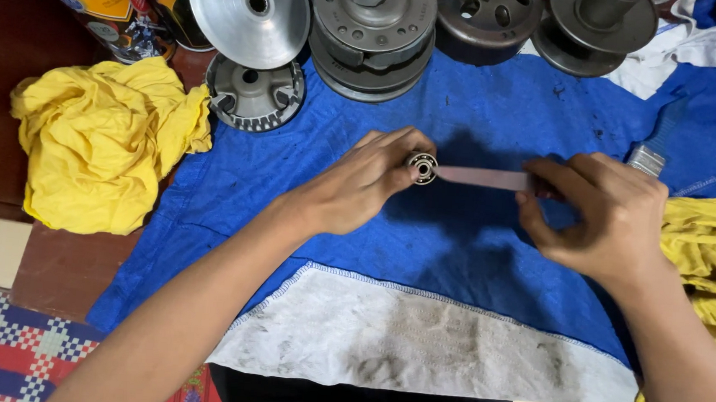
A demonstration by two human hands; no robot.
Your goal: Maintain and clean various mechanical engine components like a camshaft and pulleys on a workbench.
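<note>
Metal shaft (481, 178) lies left-right, bearing end facing left hand (359, 184), both it and right hand (604, 218) pinching it.

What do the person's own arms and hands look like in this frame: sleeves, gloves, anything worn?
Both forearms are bare from the frame edge to the wrist, with no sleeves in view. The left hand and right hand are ungloved, with no rings, watch or bands visible. Fingernails are short.

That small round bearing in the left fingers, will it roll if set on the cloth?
Likely yes on edge: the bearing is a round metal ring. Laid flat it should stay; the blue cloth looks soft. Probably dense for its size and maybe greasy, given the smudges.
</note>
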